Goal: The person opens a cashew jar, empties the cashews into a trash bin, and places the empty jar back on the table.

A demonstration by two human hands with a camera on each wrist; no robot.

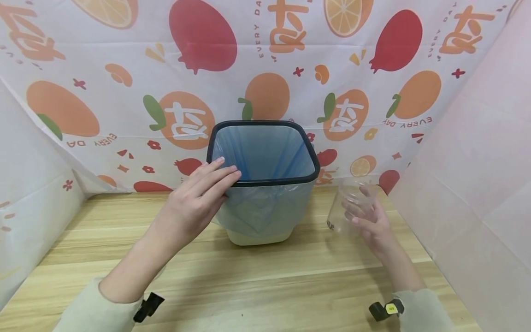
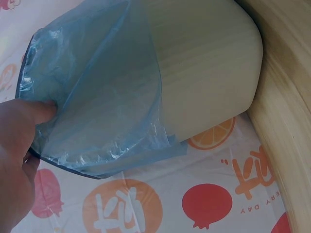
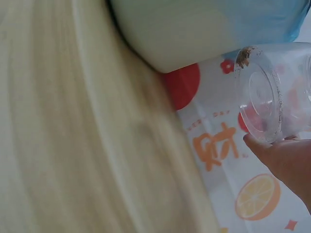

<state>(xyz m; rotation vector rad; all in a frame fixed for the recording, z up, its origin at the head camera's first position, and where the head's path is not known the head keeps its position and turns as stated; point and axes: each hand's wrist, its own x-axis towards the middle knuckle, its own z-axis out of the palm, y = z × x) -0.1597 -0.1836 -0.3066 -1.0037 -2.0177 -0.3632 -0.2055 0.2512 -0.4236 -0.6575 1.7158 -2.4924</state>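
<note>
A cream trash can (image 1: 260, 237) stands upright on the table, lined with a blue plastic bag (image 1: 265, 207) folded over its black rim (image 1: 274, 181). My left hand (image 1: 203, 193) grips the rim at the near left corner, fingers over the edge and inside; in the left wrist view the thumb (image 2: 44, 112) presses on the bag outside. To the right of the can, my right hand (image 1: 371, 223) holds a clear plastic jar (image 1: 342, 216), slightly tilted, above the table. Dark brown residue (image 3: 244, 57) clings to the jar near its base. The can's inside bottom is hidden.
The wooden table (image 1: 249, 295) reaches back to a fruit-printed cloth (image 1: 265, 60) hanging behind the can. White cloth (image 1: 477, 184) hangs along the right side and more (image 1: 33, 184) along the left.
</note>
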